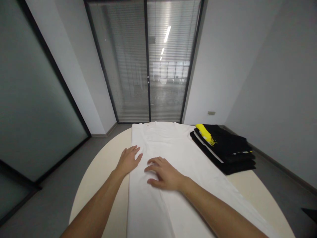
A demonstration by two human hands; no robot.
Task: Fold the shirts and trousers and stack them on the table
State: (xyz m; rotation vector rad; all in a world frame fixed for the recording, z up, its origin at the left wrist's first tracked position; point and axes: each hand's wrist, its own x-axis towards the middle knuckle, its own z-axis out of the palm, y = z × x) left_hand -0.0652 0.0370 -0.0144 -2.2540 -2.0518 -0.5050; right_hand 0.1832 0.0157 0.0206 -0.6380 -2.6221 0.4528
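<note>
A white garment (170, 142) lies spread over the round table, its left side forming a straight edge and its far end reaching the table's far rim. At that left edge is my left hand (130, 160), palm down with the fingers apart, resting at the cloth's border. My right hand (164, 173) is just to the right, over the cloth, fingers spread and slightly bent, holding nothing. Whether its fingertips press on the fabric I cannot tell. A crease runs down the cloth below the right hand.
A stack of folded dark clothes (225, 145), the top one black with a yellow patch, sits at the table's right, against the white cloth. The cream tabletop (109, 155) shows on the left. Beyond stand a glass door with blinds (168, 82) and grey walls.
</note>
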